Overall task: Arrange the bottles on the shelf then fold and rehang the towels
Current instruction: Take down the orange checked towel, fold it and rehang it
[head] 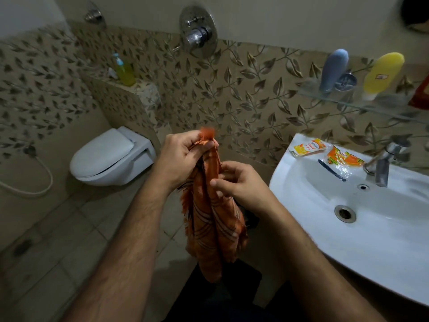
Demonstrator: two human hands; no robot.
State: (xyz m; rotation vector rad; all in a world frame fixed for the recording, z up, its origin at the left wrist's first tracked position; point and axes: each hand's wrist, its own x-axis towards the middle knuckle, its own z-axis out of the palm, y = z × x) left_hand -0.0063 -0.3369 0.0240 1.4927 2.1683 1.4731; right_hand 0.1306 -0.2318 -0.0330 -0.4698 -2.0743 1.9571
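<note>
1. Towel (210, 219) folding appears to be the step in hand; bottles (334, 70) already stand on the glass shelf (394, 108).
2. Left hand (183, 156) pinches the gathered top; right hand (236, 184) grips an edge just below.
3. Long axis vertical, fringe up, hanging beside the sink (290, 182).
4. Next move probably calls for spreading the corners apart.

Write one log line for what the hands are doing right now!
step: fold towel | left hand: pinches towel top | right hand: holds towel lower | towel: hangs bunched | bottles: on shelf
</note>
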